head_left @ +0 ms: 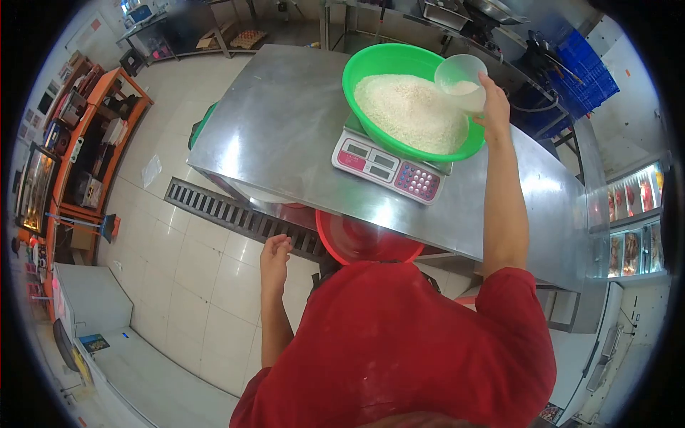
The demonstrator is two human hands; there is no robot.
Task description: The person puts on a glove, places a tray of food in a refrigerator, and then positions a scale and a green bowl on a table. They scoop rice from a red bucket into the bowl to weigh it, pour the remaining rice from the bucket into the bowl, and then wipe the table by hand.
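A green basin full of white grains rests on a digital scale with a keypad and small displays. My right hand grips a translucent cup at the basin's right side, its fingers wrapped on the cup's far side. Some white grains show inside the cup, which is tilted over the basin. My left hand hangs beside my body, away from the table, with its fingers curled together and nothing seen in them.
The scale stands on a steel table. Under its near edge is a red basin. A floor drain grate runs at the left. Farther off are an orange shelf, a white counter and blue crates.
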